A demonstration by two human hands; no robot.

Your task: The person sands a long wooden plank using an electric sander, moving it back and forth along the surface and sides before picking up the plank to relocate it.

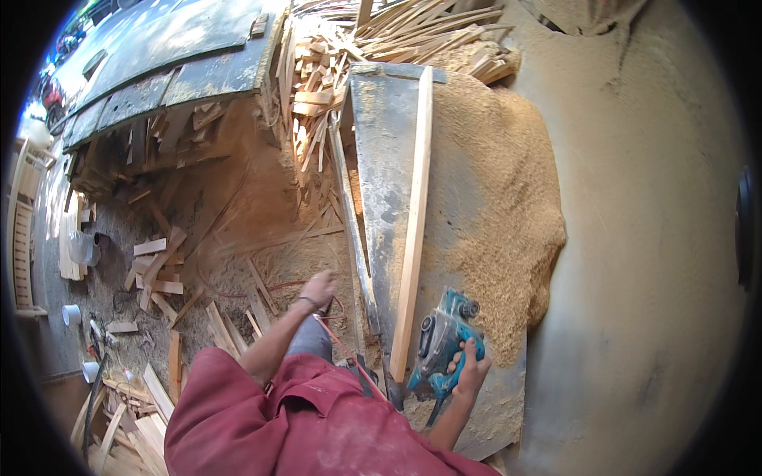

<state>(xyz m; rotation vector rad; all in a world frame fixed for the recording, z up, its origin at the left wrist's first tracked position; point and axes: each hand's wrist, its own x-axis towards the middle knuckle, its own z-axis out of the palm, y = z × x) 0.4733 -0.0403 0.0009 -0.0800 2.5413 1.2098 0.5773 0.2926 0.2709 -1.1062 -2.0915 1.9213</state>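
Observation:
A teal belt sander (449,337) is in my right hand (470,366), with the fingers wrapped round its handle. It rests on or just above the grey bench top (381,119), right of the near end of a long, pale wooden strip (414,222). That strip lies lengthwise along the bench, apart from both hands. To the left of the bench, over the floor, my left hand (320,288) is held with its fingers curled closed, and nothing shows in it.
Heaped sawdust (508,198) covers the bench's right side, by a pale wall (635,198). Thin offcuts (397,36) pile up beyond the far end. Another worn table (190,71) stands far left, with wood scraps (159,266) on the floor nearby. A red cord (347,347) runs beside me.

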